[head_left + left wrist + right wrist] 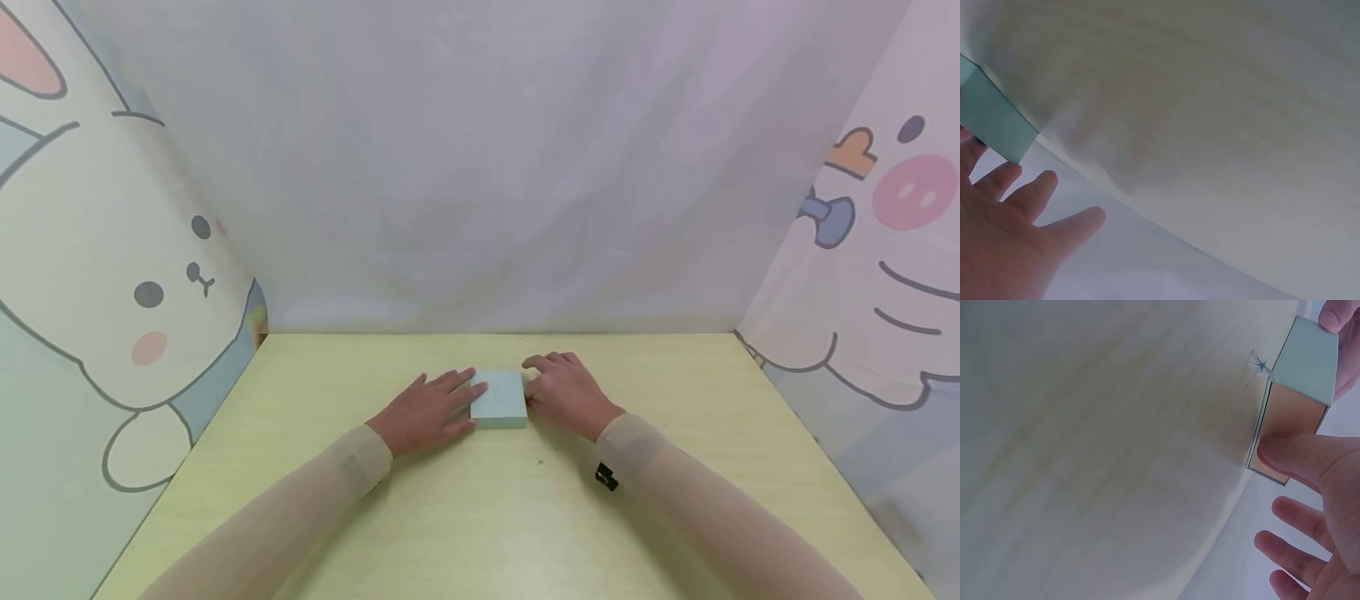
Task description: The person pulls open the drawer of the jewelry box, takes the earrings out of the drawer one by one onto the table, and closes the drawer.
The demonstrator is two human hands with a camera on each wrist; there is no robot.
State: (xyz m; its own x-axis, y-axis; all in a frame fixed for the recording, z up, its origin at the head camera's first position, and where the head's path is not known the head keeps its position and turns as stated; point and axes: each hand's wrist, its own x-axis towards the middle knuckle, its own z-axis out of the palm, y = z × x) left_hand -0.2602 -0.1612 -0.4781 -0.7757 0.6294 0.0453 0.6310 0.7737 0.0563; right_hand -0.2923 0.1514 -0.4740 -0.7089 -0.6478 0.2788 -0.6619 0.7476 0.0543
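A small pale mint box [498,398] lies flat on the table, between both hands. My left hand [431,412] has its fingers spread and fairly straight, some resting on the box's top and the thumb touching its near left corner. Beyond the box's right side, my right hand [567,392] has its thumb tip against a tan end panel [1291,412], framed by the mint outer walls. The other right fingers [1297,515] are loosely bent and apart from the box in the right wrist view. In the left wrist view, left fingertips meet the box's edge [1000,119].
The pale wooden table [480,517] ends at a whitish cloth backdrop [480,183]. Cartoon-printed cloth [90,250] stands along the sides. A tiny blue star-shaped thing [1261,365] shows near the box. A black device [606,477] sits at the right sleeve.
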